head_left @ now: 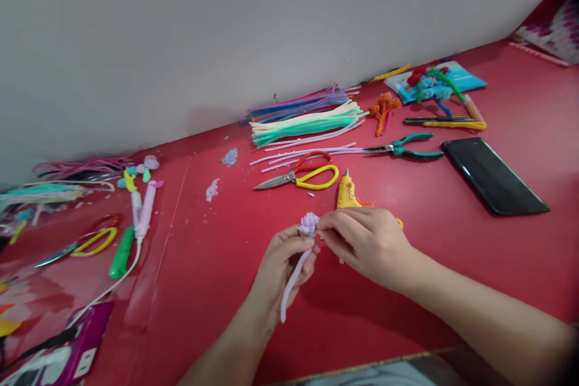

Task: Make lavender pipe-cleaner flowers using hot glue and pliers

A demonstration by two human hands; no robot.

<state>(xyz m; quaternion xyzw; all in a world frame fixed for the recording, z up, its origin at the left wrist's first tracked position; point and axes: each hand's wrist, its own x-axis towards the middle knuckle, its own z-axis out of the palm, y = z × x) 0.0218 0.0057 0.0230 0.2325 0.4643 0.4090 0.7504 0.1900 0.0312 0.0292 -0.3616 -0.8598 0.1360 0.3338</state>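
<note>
Over the red table (pixel 452 241), my left hand (pixel 280 265) is closed around the pale stem of a lilac pipe-cleaner flower (pixel 309 224). The stem hangs down below the fingers. My right hand (pixel 366 241) pinches the fuzzy flower head from the right side. Just behind my right hand lies a yellow glue gun (pixel 346 192), partly hidden by it.
Red-and-yellow scissors (pixel 304 175), teal pliers (pixel 404 148), a bundle of pipe cleaners (pixel 307 116) and a black phone (pixel 494 175) lie beyond. Finished pipe-cleaner flowers (pixel 429 85) sit at the back right. At left are more scissors (pixel 85 242), a green tool (pixel 121 253) and a power strip (pixel 67 356).
</note>
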